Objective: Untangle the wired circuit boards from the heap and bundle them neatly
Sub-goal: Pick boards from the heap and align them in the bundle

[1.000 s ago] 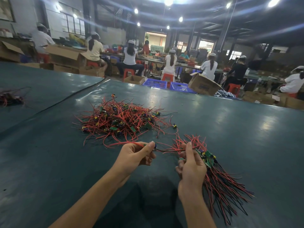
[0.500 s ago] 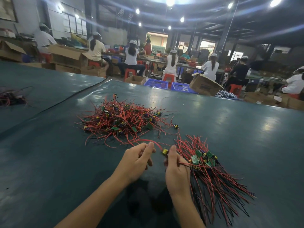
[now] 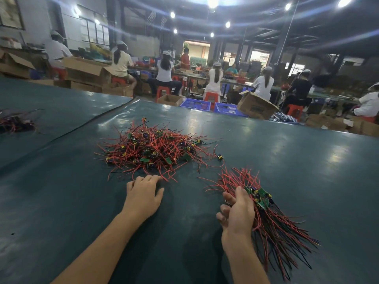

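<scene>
- One dark green tabletop (image 3: 287, 160) fills the lower half of the view and carries all the wired boards.
- Beyond its far edge we count nine people (image 3: 165, 68) at long benches, most of them seated with their backs to us.
- One heap (image 3: 155, 150) of wired circuit boards lies in the middle of the tabletop. It is a loose tangle of red and black wires with small green boards and yellow parts, too many to count.
- One bundle (image 3: 272, 226) lies well apart from the heap, to its right and nearer to us. Its wires run side by side and its green boards are gathered at one spot.
- One open cardboard box (image 3: 256, 107) stands tilted just past the tabletop's far edge.
- Two blue crates (image 3: 195, 104) sit side by side, left of that box.
- We see two hands.
- The left hand (image 3: 143, 195) lies palm down on the tabletop, opened out flat, holding nothing. Its fingers (image 3: 151, 178) touch the heap's nearest wires.
- The right hand (image 3: 239, 214) curls its fingers around the bundle, just beside the boards.
- One smaller tangle (image 3: 16, 123) of wires lies at the far left.
</scene>
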{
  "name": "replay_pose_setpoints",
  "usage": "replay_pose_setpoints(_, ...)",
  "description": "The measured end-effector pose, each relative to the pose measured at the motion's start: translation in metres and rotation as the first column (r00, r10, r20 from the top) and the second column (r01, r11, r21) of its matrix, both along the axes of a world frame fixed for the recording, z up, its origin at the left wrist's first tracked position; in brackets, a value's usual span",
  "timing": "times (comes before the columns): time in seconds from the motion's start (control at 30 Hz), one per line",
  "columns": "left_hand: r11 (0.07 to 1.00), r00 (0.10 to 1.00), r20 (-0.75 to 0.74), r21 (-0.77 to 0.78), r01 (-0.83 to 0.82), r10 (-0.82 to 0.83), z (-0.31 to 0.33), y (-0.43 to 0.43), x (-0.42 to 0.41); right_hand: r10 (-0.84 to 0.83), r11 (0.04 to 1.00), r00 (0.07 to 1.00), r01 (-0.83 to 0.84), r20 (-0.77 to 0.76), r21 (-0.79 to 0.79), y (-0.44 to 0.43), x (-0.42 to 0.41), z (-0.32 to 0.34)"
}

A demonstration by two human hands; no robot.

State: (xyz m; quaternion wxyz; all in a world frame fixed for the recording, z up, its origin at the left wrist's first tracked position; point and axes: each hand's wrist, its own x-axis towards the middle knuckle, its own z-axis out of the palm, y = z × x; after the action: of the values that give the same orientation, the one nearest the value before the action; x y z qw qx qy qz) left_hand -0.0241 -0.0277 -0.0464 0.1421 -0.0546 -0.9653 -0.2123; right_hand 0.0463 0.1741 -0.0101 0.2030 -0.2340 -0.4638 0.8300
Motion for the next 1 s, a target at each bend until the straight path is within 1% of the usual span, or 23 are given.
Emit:
replay_pose_setpoints(0.07,0.993,0.996,-0.086,0.113,0.014,-0.004,0.004,-0.001,0.002,0.007,1.0,1.0,-0.007,0.008,-0.005,-0.001,0.0,0.0)
replay_pose_setpoints(0.17,0.961,0.989,-0.141,0.267,0.07,-0.032,0.008,0.0,0.005,0.061,0.998,0.998,-0.061,0.01,-0.006,-0.003,0.001,0.001)
replay_pose_setpoints(0.27,0.877,0.978,-0.19,0.453,0.161,-0.082,0.015,0.009,0.014,0.167,0.985,0.985,-0.168,0.033,0.043,-0.008,0.003,0.002)
replay_pose_setpoints(0.3,0.852,0.971,-0.22,0.486,0.194,-0.095,0.017,0.014,0.018,0.205,0.975,0.977,-0.209,0.049,0.077,-0.01,0.003,0.001)
replay_pose_setpoints(0.4,0.811,0.923,-0.359,0.492,0.316,-0.141,0.029,0.028,0.033,0.321,0.924,0.941,-0.336,0.11,0.184,-0.019,0.006,0.0)
replay_pose_setpoints(0.47,0.784,0.87,-0.433,0.445,0.432,-0.234,0.037,0.036,0.045,0.396,0.885,0.906,-0.42,0.148,0.203,-0.024,0.009,0.0)
replay_pose_setpoints(0.5,0.761,0.841,-0.442,0.413,0.501,-0.314,0.039,0.039,0.049,0.421,0.871,0.892,-0.448,0.161,0.202,-0.026,0.01,0.001)
replay_pose_setpoints(0.57,0.693,0.781,-0.389,0.371,0.618,-0.489,0.04,0.043,0.056,0.444,0.848,0.876,-0.479,0.19,0.226,-0.028,0.01,0.002)
replay_pose_setpoints(0.63,0.613,0.733,-0.316,0.405,0.678,-0.602,0.038,0.045,0.058,0.428,0.838,0.881,-0.471,0.202,0.277,-0.026,0.01,0.002)
replay_pose_setpoints(0.67,0.569,0.729,-0.297,0.471,0.674,-0.617,0.036,0.047,0.058,0.417,0.838,0.89,-0.455,0.184,0.3,-0.025,0.01,0.001)
replay_pose_setpoints(0.7,0.533,0.751,-0.286,0.559,0.635,-0.596,0.036,0.049,0.058,0.4,0.838,0.904,-0.428,0.152,0.339,-0.025,0.011,0.001)
replay_pose_setpoints(0.77,0.51,0.843,-0.235,0.706,0.491,-0.484,0.036,0.05,0.054,0.348,0.796,0.936,-0.324,0.05,0.511,-0.026,0.013,-0.001)
replay_pose_setpoints(0.83,0.557,0.914,-0.166,0.748,0.361,-0.37,0.038,0.049,0.05,0.324,0.716,0.944,-0.207,-0.055,0.666,-0.029,0.015,-0.003)
replay_pose_setpoints(0.9,0.617,0.957,-0.115,0.742,0.262,-0.267,0.039,0.047,0.046,0.352,0.621,0.928,-0.134,-0.122,0.772,-0.031,0.018,-0.006)
replay_pose_setpoints(0.93,0.627,0.969,-0.085,0.748,0.216,-0.232,0.04,0.045,0.044,0.37,0.571,0.918,-0.103,-0.143,0.815,-0.032,0.019,-0.008)
replay_pose_setpoints(1.0,0.61,0.975,-0.007,0.779,0.144,-0.221,0.044,0.043,0.044,0.397,0.471,0.905,-0.057,-0.154,0.88,-0.032,0.021,-0.012)
